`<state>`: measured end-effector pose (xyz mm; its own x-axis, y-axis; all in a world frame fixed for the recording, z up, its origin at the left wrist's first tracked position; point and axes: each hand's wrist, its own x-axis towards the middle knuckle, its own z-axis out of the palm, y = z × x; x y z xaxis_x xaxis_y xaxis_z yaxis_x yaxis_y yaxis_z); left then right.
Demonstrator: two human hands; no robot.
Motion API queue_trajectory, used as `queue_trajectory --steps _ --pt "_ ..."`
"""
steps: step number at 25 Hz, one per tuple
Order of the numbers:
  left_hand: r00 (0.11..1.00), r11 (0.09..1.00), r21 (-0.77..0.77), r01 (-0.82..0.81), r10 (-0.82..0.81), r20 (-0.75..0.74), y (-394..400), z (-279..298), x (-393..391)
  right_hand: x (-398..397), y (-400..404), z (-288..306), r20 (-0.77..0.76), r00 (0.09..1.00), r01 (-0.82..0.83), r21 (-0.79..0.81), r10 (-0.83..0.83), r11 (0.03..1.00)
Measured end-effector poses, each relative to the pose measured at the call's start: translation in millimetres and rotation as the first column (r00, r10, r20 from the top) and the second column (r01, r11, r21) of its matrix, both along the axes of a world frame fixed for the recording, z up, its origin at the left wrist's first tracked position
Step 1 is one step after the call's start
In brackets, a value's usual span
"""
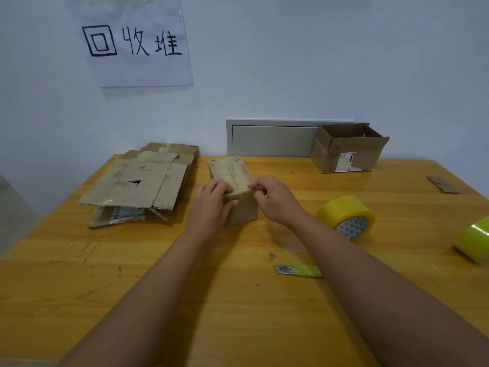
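Ctr bench (185, 287): taped box (244, 207), long axis pointing away from person. L hand (211, 202) grips near end; R hand (277, 202) pinches tape (232, 172) at top edge, equally near.

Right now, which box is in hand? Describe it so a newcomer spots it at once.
On the wooden table, look to the middle, between the flattened cardboard pile and the nearest tape roll. The small box has the left hand and right hand holding its near end. Unlike the open box at the back, it is closed, with yellowish tape along its top.
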<state>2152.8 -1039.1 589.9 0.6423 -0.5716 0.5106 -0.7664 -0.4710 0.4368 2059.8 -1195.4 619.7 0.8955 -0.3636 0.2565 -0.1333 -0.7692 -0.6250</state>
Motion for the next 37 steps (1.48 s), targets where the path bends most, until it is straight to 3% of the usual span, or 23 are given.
queue_trajectory --steps 13,18,21,25,28,32,34,37 --pt "1.0 0.997 -0.071 0.016 -0.015 0.012 -0.8 -3.1 -3.0 -0.9 2.2 -9.6 0.053 0.998 0.016 -0.006 -0.015 1.0" --pt "0.999 0.998 -0.048 0.051 -0.051 0.017 1.5 3.8 -1.9 -0.8 -2.1 -1.6 0.085 0.994 -0.037 -0.299 0.065 0.953" --pt "0.994 0.993 -0.029 0.111 -0.111 0.003 7.6 5.2 3.8 -1.2 -0.3 -4.1 0.04 0.988 -0.122 -0.385 0.148 0.915" --pt "0.995 0.993 -0.061 0.099 -0.098 0.032 5.1 3.5 1.8 5.2 9.1 -11.9 0.158 0.982 -0.032 -0.408 0.105 0.913" --pt "0.996 0.999 -0.033 0.036 -0.033 0.082 -1.2 3.2 -0.3 6.7 4.2 -10.0 0.162 0.979 -0.05 -0.404 0.125 0.913" --pt "0.995 0.995 -0.065 0.071 -0.066 0.075 0.5 2.0 -1.4 -0.7 -2.3 -11.6 0.203 0.971 -0.048 -0.345 0.125 0.937" --pt "0.995 0.994 -0.062 0.088 -0.085 0.046 2.5 4.1 -1.1 -0.3 1.5 -7.6 0.182 0.978 -0.031 -0.342 0.099 0.939" --pt "0.996 0.996 -0.033 0.079 -0.077 0.039 0.3 7.2 -1.7 -9.7 -2.4 7.0 0.011 0.996 -0.084 -0.327 0.092 0.941"
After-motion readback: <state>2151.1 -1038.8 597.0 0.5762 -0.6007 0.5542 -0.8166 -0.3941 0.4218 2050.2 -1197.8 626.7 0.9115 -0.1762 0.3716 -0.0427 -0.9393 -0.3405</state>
